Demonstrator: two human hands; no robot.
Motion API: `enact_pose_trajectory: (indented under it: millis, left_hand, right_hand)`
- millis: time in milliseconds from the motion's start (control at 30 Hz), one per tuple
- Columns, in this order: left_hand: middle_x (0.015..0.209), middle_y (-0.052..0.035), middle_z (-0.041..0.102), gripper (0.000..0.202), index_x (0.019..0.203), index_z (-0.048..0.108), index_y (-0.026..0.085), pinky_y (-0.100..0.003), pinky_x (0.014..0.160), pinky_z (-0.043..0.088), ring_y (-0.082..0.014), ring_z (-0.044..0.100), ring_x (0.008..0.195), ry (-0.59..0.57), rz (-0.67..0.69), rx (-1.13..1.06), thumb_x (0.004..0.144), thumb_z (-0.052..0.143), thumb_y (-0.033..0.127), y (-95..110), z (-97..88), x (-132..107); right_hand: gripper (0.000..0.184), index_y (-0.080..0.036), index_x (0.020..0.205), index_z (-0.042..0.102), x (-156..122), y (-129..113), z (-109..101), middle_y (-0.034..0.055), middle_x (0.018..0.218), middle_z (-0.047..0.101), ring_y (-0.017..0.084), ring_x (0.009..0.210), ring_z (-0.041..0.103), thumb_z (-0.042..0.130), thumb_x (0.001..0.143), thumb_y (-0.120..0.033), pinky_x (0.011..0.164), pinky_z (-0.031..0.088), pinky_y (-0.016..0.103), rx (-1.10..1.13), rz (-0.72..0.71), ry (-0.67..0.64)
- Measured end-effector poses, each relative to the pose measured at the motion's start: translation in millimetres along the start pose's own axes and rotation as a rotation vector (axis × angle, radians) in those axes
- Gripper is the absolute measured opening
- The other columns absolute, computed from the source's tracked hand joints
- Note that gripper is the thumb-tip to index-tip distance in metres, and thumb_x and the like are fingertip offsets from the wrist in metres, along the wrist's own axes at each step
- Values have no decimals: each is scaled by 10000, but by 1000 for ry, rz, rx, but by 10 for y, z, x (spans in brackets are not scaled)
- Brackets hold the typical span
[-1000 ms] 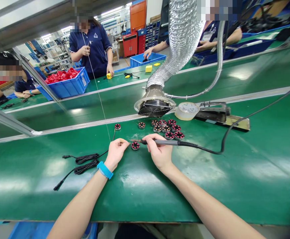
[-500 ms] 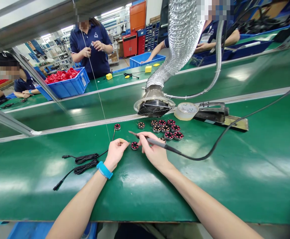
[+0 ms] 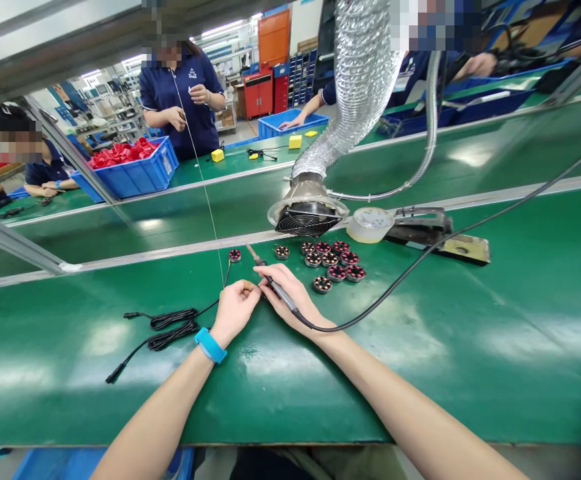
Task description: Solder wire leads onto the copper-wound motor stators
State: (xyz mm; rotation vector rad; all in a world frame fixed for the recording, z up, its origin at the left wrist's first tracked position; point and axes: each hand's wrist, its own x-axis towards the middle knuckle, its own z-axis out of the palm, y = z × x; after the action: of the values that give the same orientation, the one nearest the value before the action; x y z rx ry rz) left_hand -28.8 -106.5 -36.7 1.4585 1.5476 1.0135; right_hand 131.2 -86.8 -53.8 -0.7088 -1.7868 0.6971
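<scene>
My left hand (image 3: 235,308), a blue band at its wrist, is closed in a pinch on the end of a black cable (image 3: 209,307); its wire tips are hidden by the fingers. A soldering iron (image 3: 279,291) is held in my right hand (image 3: 293,297), its tip pointing up and left, away from the pinched fingers. The fingertips of both hands meet or nearly meet, and what lies between them is hidden. Just beyond my left hand, a small round motor stator (image 3: 234,255) with a wire attached rests on the green bench (image 3: 290,393). Another stator (image 3: 282,252) stands beyond my right hand.
Several stators (image 3: 336,273) are grouped right of my hands. Behind them are a fume extractor (image 3: 308,217), a tape roll (image 3: 370,225) and a black metal stand (image 3: 438,237). Coiled black cables (image 3: 173,333) lie left. The iron's cord (image 3: 395,297) arcs rightward. Co-workers (image 3: 183,100) are across the bench.
My right hand has moved left against my left fingertips, and the soldering iron has turned steeper. The stator between my hands is now out of sight. One stator in the group has come into full view.
</scene>
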Motion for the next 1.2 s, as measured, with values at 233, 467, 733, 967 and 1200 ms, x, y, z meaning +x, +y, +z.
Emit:
enact_pose_trajectory:
  millis: [233,467,733,967,1200]
  left_hand:
    - [726,-29,647,262,773,662,142,-256,633,412,-129,519,633,-21,14,-17,818,639,399,-26,-14,1]
    - [637,6,567,273,776,645,144,-233,537,336,-99,445,550,-42,-37,-23,820,639,413,10,-30,-12]
    - [608,44,482,275,785,617,143,-213,450,210,-50,319,467,-98,-167,-197,776,677,411,61,-45,-24]
    - [643,26,509,278,770,611,136,-214,428,154,-34,309,455,-99,-269,-288,742,703,397,96,-55,-19]
    - [620,33,506,286,718,606,142,-218,431,157,-36,305,457,-59,-261,-277,714,719,405,59,-33,3]
  right_hand:
    - [384,-284,1345,558,-2,-1,14,75,1128,567,183,992,633,493,995,-138,900,550,333,-44,-37,-24]
    - [394,-273,1341,562,-15,8,-3,77,1122,545,179,976,625,482,988,-118,896,539,329,-83,-34,-23]
    - [406,-295,1339,559,-21,-1,-19,60,1100,557,176,957,625,506,977,-119,901,538,332,-54,-13,-5]
    - [393,-288,1352,552,-49,-9,-12,77,1126,556,190,1018,623,483,1000,-128,919,538,340,-78,-31,-35]
    - [382,-284,1350,564,-49,-25,2,82,1118,563,193,1019,633,478,1006,-143,911,552,346,-88,-34,-27]
